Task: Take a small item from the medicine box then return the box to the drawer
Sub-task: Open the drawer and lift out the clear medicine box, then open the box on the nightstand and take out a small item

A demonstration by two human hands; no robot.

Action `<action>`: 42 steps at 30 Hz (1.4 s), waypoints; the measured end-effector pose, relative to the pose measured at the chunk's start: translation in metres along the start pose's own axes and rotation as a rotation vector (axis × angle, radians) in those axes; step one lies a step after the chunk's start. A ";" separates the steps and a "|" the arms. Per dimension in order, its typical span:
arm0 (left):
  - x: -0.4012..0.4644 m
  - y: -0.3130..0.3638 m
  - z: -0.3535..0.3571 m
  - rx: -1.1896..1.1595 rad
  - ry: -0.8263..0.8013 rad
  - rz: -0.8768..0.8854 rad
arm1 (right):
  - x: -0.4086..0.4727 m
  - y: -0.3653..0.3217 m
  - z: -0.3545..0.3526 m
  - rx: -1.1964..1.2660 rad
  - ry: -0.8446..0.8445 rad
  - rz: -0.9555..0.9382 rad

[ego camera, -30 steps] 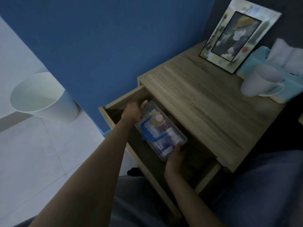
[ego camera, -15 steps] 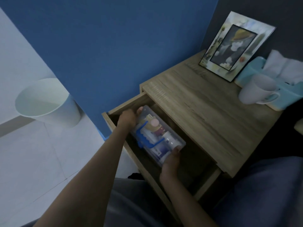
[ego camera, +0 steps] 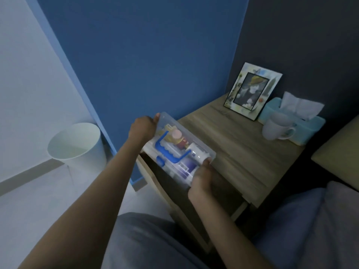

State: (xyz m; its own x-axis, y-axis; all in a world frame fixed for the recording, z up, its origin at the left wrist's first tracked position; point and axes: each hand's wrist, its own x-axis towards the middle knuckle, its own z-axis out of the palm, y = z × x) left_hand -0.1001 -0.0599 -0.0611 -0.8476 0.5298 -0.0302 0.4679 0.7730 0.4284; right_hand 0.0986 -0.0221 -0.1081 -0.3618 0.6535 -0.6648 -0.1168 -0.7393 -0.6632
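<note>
I am holding the medicine box (ego camera: pixel 177 151), a clear lidded case with a blue handle (ego camera: pixel 168 152) on top, by its two short ends above the open drawer (ego camera: pixel 196 202) of the wooden nightstand (ego camera: pixel 239 152). To do this step well, I judge that I should be keeping the box level, so the bottles and tubes inside are not sliding toward one end, and carrying it to a flat resting place, such as the bare stretch of nightstand top just beside it, before trying the lid. The mug (ego camera: pixel 278 127), tissue box (ego camera: pixel 295 125) and picture frame (ego camera: pixel 252 91) are standing at the far end, well apart from that stretch.

My left hand (ego camera: pixel 142 128) is clasping the far end, thumb lying on the lid edge, fingers curled beneath and hidden. My right hand (ego camera: pixel 202 178) is gripping the near end, thumb tip pressing on the lid corner, fingers wrapped under the base. Both hands are closed around the box; neither is holding anything else. The lid appears closed, and no item is out yet.
</note>
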 end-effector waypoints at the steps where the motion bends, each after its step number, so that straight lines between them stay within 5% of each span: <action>1: -0.001 0.005 -0.008 -0.017 0.018 -0.008 | 0.000 -0.012 0.002 -0.012 -0.024 -0.006; 14: 0.037 0.101 0.051 -0.278 -0.098 -0.002 | 0.122 -0.190 -0.015 -0.530 0.081 -0.326; 23: 0.077 0.125 0.102 -0.359 -0.128 -0.058 | 0.195 -0.220 -0.023 -0.769 0.122 -0.374; 30: 0.080 0.124 0.126 -0.268 0.062 -0.077 | 0.221 -0.207 -0.029 -0.488 0.021 -0.421; 34: 0.072 0.127 0.124 -0.448 0.076 -0.070 | 0.220 -0.201 -0.031 -0.545 -0.001 -0.528; 38: 0.025 0.128 0.132 -0.443 0.554 0.178 | 0.221 -0.200 -0.031 -0.566 -0.010 -0.578; 40: 0.003 0.133 0.147 -0.516 0.449 0.180 | 0.220 -0.199 -0.031 -0.576 -0.006 -0.580; 42: -0.008 0.139 0.164 -0.586 0.122 0.044 | 0.220 -0.198 -0.031 -0.582 0.001 -0.570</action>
State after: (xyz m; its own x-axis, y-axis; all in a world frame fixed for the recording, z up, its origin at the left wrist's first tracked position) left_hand 0.0126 0.1003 -0.1495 -0.8693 0.4862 0.0885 0.3170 0.4113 0.8546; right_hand 0.0709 0.2728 -0.1339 -0.3911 0.9042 -0.1717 0.2172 -0.0906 -0.9719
